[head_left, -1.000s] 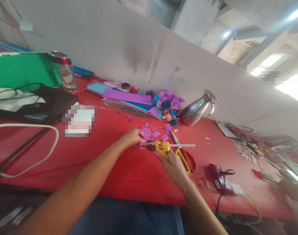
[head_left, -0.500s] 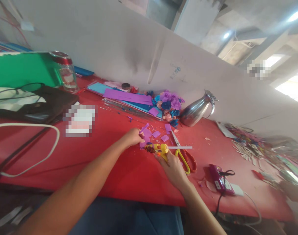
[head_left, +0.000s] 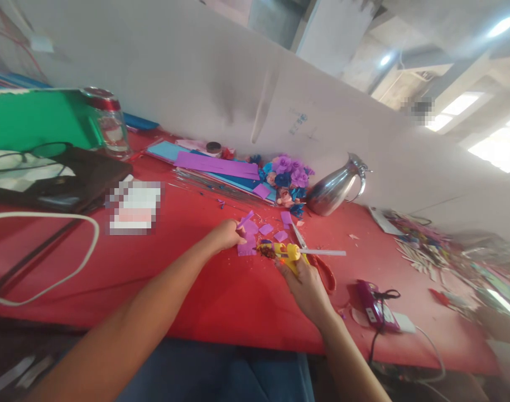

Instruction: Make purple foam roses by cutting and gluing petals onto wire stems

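Observation:
My right hand (head_left: 302, 282) grips a yellow glue gun (head_left: 283, 251), its dark-stained nozzle pointing left and a pale glue stick (head_left: 326, 253) jutting out of its back. Between the fingers of my left hand (head_left: 226, 234) is a thin strip of purple paper (head_left: 245, 219), pinched and slanting upward. Just under those fingertips lie purple paper pieces (head_left: 247, 247), close to the nozzle. More cut purple squares (head_left: 280, 236) rest on the table beyond. A pair of scissors (head_left: 297, 234) with red and yellow handles lies partly hidden behind my right hand.
Behind are paper flowers (head_left: 290, 173), purple sheets (head_left: 217, 165) and a metal jug (head_left: 336, 187). A glass jar (head_left: 113, 125) and dark bag (head_left: 96, 173) stand left. To the right are a magenta power strip (head_left: 374, 304) with cords and a pile of sticks (head_left: 418, 259). The tabletop (head_left: 221, 301) is red.
My right hand has drawn the glue gun rightward, away from my left hand, baring more of the purple paper and covering more of the scissors. My left hand stays almost in place.

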`<state>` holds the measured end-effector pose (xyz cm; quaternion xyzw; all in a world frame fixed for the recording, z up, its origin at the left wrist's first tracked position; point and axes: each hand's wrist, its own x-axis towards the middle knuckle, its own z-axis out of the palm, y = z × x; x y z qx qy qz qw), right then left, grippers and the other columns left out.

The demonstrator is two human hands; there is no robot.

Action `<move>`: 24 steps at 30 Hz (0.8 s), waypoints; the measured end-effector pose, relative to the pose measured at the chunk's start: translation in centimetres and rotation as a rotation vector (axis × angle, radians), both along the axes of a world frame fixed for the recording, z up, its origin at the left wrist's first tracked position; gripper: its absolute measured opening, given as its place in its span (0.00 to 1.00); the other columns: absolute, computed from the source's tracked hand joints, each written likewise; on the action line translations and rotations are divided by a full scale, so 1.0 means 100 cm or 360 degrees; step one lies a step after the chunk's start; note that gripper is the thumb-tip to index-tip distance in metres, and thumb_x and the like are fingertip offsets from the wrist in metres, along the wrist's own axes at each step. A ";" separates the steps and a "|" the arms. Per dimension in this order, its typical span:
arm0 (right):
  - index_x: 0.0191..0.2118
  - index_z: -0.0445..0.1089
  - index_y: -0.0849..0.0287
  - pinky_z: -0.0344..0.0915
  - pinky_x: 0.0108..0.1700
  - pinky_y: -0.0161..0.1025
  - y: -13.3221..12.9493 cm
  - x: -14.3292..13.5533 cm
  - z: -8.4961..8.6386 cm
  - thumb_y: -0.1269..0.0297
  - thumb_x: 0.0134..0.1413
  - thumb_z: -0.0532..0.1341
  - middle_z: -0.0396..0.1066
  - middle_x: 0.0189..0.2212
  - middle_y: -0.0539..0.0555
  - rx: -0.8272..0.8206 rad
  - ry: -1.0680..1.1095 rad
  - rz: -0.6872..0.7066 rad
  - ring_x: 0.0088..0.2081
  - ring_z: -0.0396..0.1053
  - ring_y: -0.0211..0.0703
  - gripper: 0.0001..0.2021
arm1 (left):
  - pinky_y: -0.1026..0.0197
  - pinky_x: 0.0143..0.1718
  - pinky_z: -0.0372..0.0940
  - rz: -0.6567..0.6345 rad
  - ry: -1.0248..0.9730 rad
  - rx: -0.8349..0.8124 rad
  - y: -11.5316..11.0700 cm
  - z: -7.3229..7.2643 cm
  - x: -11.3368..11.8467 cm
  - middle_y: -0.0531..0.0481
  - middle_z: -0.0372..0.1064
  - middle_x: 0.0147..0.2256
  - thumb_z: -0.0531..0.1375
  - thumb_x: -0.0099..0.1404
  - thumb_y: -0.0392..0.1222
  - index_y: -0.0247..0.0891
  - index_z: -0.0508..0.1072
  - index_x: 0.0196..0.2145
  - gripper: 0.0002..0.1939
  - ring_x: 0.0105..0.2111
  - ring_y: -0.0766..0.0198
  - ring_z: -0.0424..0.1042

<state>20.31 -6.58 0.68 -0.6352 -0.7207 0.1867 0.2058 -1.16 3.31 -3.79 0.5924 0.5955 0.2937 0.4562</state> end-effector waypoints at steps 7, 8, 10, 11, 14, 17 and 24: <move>0.38 0.67 0.59 0.56 0.28 0.34 0.003 0.004 -0.008 0.50 0.59 0.52 0.72 0.25 0.54 0.0011 -0.0049 -0.0001 0.28 0.70 0.45 0.17 | 0.62 0.30 0.59 0.0022 0.0028 -0.0020 0.000 0.002 0.001 0.53 0.68 0.21 0.63 0.43 0.30 0.36 0.70 0.21 0.06 0.26 0.62 0.68; 0.37 0.67 0.59 0.56 0.28 0.34 0.003 0.004 -0.009 0.51 0.58 0.52 0.73 0.26 0.55 0.0011 -0.0071 -0.0004 0.30 0.71 0.46 0.16 | 0.62 0.30 0.59 0.0019 0.0030 -0.0018 0.000 0.003 0.001 0.54 0.68 0.21 0.63 0.42 0.30 0.36 0.70 0.20 0.06 0.26 0.62 0.68; 0.36 0.67 0.59 0.56 0.29 0.34 0.004 0.004 -0.010 0.52 0.58 0.52 0.73 0.27 0.55 0.0001 -0.0094 -0.0007 0.30 0.71 0.46 0.16 | 0.62 0.31 0.58 0.0013 0.0026 -0.0009 -0.001 0.004 0.001 0.55 0.67 0.20 0.63 0.42 0.30 0.37 0.69 0.20 0.06 0.26 0.62 0.68; 0.37 0.67 0.59 0.56 0.28 0.34 0.004 0.004 -0.010 0.52 0.58 0.52 0.73 0.27 0.55 -0.0004 -0.0089 -0.0002 0.30 0.71 0.46 0.15 | 0.62 0.31 0.58 0.0012 0.0021 -0.0005 -0.001 0.004 0.001 0.55 0.67 0.20 0.63 0.42 0.30 0.37 0.69 0.20 0.06 0.26 0.63 0.68; 0.38 0.66 0.59 0.55 0.26 0.34 0.002 0.006 -0.006 0.51 0.58 0.51 0.71 0.24 0.53 -0.0024 -0.0033 -0.0010 0.26 0.69 0.44 0.16 | 0.62 0.30 0.58 0.0007 0.0003 -0.0006 -0.001 0.005 0.001 0.55 0.67 0.20 0.63 0.42 0.30 0.37 0.69 0.19 0.06 0.25 0.63 0.67; 0.35 0.66 0.58 0.55 0.24 0.35 0.000 0.010 0.001 0.48 0.56 0.53 0.68 0.20 0.51 -0.0044 0.0082 -0.0085 0.21 0.66 0.43 0.17 | 0.62 0.30 0.58 0.0012 -0.0021 -0.0016 0.000 0.004 0.000 0.55 0.67 0.20 0.63 0.42 0.29 0.37 0.70 0.19 0.06 0.25 0.63 0.67; 0.25 0.64 0.59 0.51 0.16 0.33 0.034 0.065 0.000 0.41 0.48 0.58 0.60 0.10 0.47 -0.0245 0.0766 -0.0546 0.13 0.55 0.35 0.22 | 0.62 0.30 0.59 0.0052 -0.0068 -0.0042 0.002 0.000 -0.001 0.56 0.66 0.19 0.64 0.40 0.30 0.37 0.69 0.19 0.07 0.25 0.63 0.67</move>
